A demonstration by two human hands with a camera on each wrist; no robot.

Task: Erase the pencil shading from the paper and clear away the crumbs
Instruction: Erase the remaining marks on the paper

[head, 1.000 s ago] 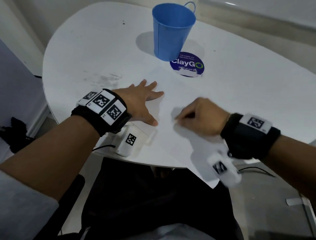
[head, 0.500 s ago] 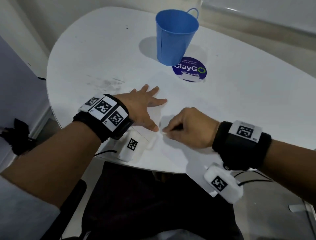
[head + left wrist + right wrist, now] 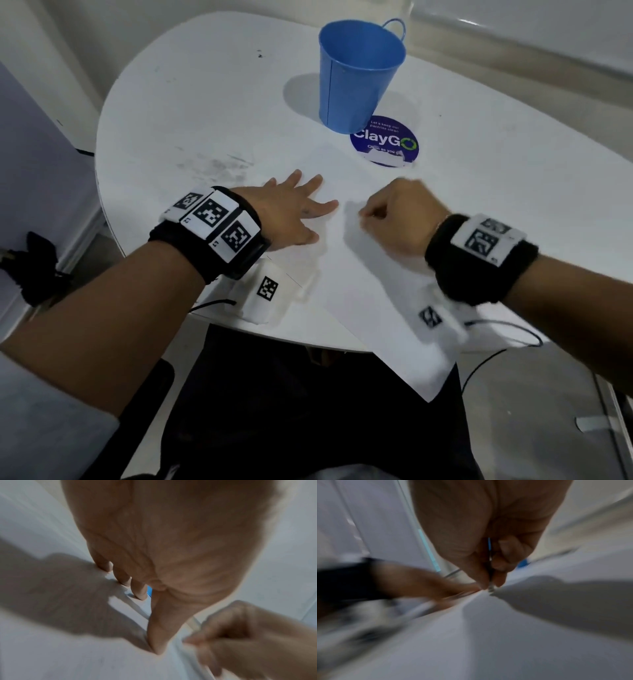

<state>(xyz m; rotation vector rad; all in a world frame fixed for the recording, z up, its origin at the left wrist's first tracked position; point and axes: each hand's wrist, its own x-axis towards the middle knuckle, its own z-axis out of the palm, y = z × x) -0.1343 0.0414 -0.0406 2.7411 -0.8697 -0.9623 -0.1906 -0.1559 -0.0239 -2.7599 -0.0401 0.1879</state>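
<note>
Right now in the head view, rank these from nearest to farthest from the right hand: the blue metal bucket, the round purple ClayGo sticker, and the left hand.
1. Left hand: just beside the right hand, flat on the white paper sheet.
2. Round purple ClayGo sticker: straight beyond it on the table.
3. Blue metal bucket: behind the sticker, farthest back.

Dim, soft shadows; both wrist views heavily motion-blurred.

An office pantry is suggested by the white table (image 3: 205,113) and its "keep our pantries clean" sticker (image 3: 384,145).
</note>
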